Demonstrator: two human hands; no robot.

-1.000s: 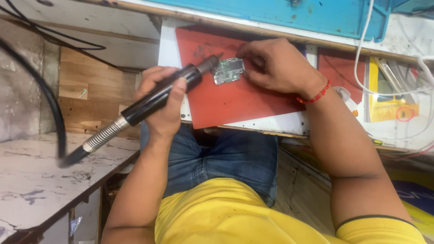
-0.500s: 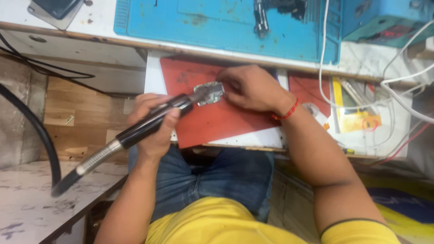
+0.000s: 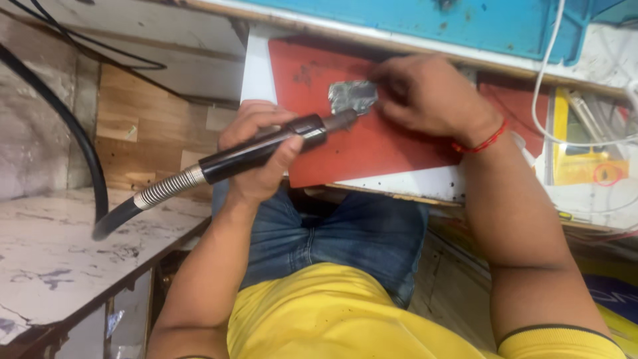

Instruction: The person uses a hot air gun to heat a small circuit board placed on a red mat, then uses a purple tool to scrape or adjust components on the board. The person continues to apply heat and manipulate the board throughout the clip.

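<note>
Yellow rectangular package (image 3: 588, 156) right of red mat (image 3: 372, 143), beyond right hand (image 3: 432, 96).

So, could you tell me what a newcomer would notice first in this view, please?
The eye goes first to the black wand tool with its coiled metal collar and thick hose, gripped in the left hand, its tip at a small grey metal piece. That piece lies on the red mat at the middle of the bench, with the right hand touching it. Above is a blue mat.
</note>
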